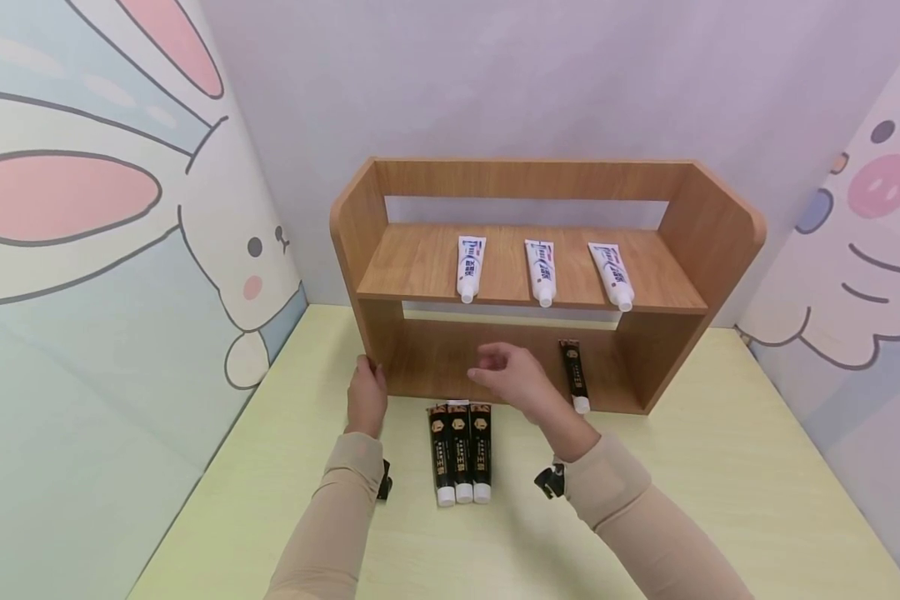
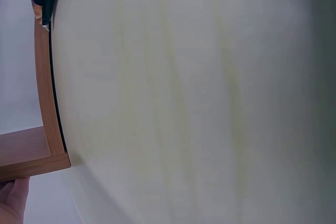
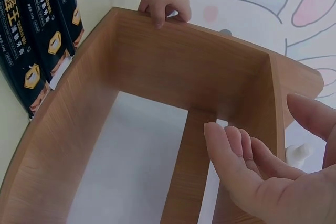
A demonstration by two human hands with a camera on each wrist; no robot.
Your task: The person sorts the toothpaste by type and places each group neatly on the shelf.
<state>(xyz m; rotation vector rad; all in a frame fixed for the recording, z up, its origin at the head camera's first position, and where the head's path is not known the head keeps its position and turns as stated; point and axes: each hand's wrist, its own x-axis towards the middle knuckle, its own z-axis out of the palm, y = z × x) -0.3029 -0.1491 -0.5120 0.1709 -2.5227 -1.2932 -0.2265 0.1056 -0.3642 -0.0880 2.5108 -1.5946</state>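
A wooden two-tier shelf (image 1: 420, 275) stands at the back of the table. My left hand (image 1: 367, 396) holds the front edge of its left side panel, and the fingers of that hand curl over the edge in the right wrist view. My right hand (image 1: 513, 379), with nothing in it, hovers before the lower tier, its fingers loosely bent and thumb apart. Three black toothpaste tubes (image 1: 460, 454) lie side by side on the table between my arms, white caps toward me. Another black toothpaste tube (image 1: 574, 375) lies on the lower tier at the right, cap at the front edge.
Three white toothpaste tubes (image 1: 540, 271) lie spaced along the upper tier, caps jutting over its front edge. The pale yellow table (image 1: 720, 467) runs up to a plain back wall (image 1: 540, 75). Side walls with cartoon animals (image 1: 247, 258) flank it.
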